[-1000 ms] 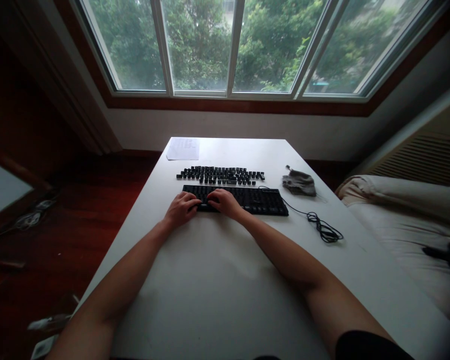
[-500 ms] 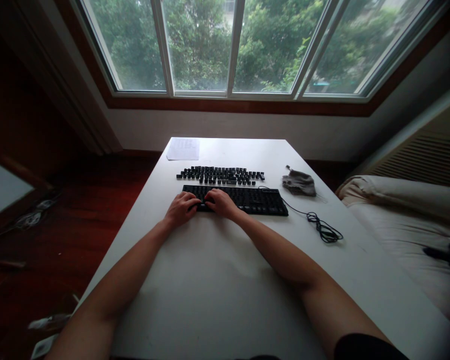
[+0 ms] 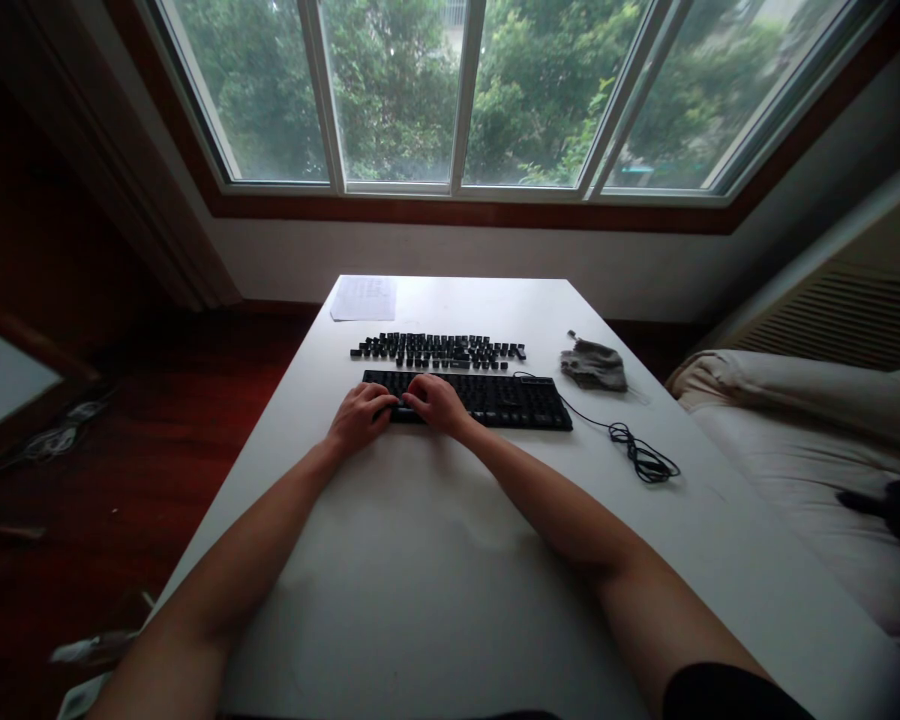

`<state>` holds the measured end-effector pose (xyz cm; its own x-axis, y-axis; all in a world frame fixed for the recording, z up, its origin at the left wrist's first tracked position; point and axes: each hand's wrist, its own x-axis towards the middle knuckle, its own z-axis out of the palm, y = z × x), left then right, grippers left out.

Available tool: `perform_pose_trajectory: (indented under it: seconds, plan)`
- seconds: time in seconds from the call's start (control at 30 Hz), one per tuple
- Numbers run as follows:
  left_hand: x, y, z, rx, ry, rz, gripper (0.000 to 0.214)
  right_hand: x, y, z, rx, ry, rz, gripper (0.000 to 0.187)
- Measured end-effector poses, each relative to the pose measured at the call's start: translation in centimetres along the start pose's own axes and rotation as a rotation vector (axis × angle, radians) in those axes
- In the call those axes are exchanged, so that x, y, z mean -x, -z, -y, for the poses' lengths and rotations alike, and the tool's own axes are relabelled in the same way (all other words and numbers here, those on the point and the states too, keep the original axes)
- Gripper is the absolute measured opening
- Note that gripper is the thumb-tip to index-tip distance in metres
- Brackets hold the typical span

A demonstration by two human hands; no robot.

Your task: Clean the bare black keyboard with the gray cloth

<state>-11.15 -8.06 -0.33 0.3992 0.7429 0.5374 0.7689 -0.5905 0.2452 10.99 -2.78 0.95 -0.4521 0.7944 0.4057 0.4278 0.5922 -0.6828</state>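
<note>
A black keyboard (image 3: 521,402) lies across the white table, its left end partly covered by both my hands. My left hand (image 3: 360,415) is closed over the keyboard's front left corner, with the thumb and fingers bent onto its edge. Just right of it, my right hand (image 3: 433,402) hovers low over the keys with its fingers curled and the tips close together; whatever is between them is too small to make out. Behind the keyboard stand rows of loose black keycaps (image 3: 439,350), set out roughly in keyboard order.
A printed paper sheet (image 3: 364,298) lies at the table's far left corner. A grey cloth pouch (image 3: 594,366) sits right of the keycaps. The coiled keyboard cable (image 3: 645,457) rests on the table's right side. A cushioned seat (image 3: 780,480) stands beyond the right edge.
The whole view has shifted slightly. My right hand's fingers have moved a little on the keyboard's left part, nearer to my left thumb. The keyboard and keycaps have stayed in place.
</note>
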Motion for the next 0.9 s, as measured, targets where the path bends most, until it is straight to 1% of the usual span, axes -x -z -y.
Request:
perform_pose_trajectory:
  seconds: [0.03, 0.1, 0.17, 0.23, 0.3, 0.37, 0.43, 0.67, 0.9]
  plan:
    - [0.0, 0.0, 0.0, 0.008, 0.02, -0.02, 0.029, 0.0, -0.1, 0.3, -0.102, -0.027, -0.014, 0.027]
    - [0.0, 0.1, 0.2, 0.023, 0.075, -0.07, 0.029, 0.1, -0.5, 0.8, -0.361, -0.086, 0.029, 0.041]
    - [0.1, 0.1, 0.4, 0.033, 0.124, -0.108, 0.027, 0.1, -0.9, 1.2, -0.611, -0.129, 0.107, 0.047]
    - [0.1, 0.0, 0.6, 0.036, 0.149, -0.123, 0.025, 0.2, -1.2, 1.4, -0.75, -0.155, 0.151, 0.048]
    - [0.2, -0.2, 0.7, 0.033, 0.152, -0.122, 0.025, 0.1, -1.3, 1.4, -0.772, -0.168, 0.192, 0.047]
    - [0.2, -0.4, 0.8, 0.029, 0.143, -0.117, 0.024, 0.0, -1.3, 1.3, -0.738, -0.17, 0.255, 0.046]
    - [0.1, -0.5, 0.7, 0.026, 0.133, -0.111, 0.024, 0.0, -1.2, 1.2, -0.703, -0.167, 0.286, 0.045]
    - [0.1, -0.4, 0.0, 0.011, 0.108, -0.074, 0.024, -0.2, -1.1, 1.1, -0.775, -0.191, 0.282, 0.035]
    - [0.2, -0.2, -0.6, -0.009, 0.048, -0.017, 0.025, -0.7, -1.7, 1.1, -0.835, -0.281, 0.199, 0.03]
